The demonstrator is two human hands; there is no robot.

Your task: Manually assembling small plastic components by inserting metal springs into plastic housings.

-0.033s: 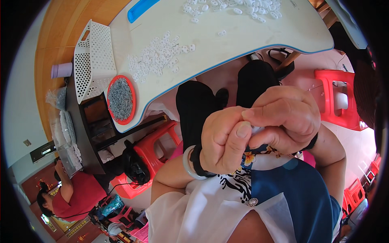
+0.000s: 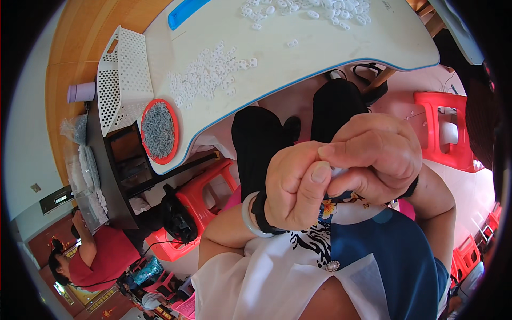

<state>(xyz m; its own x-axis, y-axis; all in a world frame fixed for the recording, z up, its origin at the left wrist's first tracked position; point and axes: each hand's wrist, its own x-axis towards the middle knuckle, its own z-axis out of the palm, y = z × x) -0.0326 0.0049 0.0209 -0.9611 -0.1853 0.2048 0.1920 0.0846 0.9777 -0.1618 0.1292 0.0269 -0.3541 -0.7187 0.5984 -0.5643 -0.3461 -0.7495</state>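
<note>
Well off table edge (image 2: 261, 95), left hand (image 2: 293, 184), right hand (image 2: 380, 154); fingertips pinched around part-hidden white piece (image 2: 337, 172).

Honestly loving the tiny white plastic piece (image 2: 336, 172), off-white blue-edged worktop (image 2: 314, 48), white hole-patterned plastic basket (image 2: 134, 69), red oval tray (image 2: 176, 133) and blue-and-white blouse (image 2: 378, 234) with zebra-ish black stripes.
</note>
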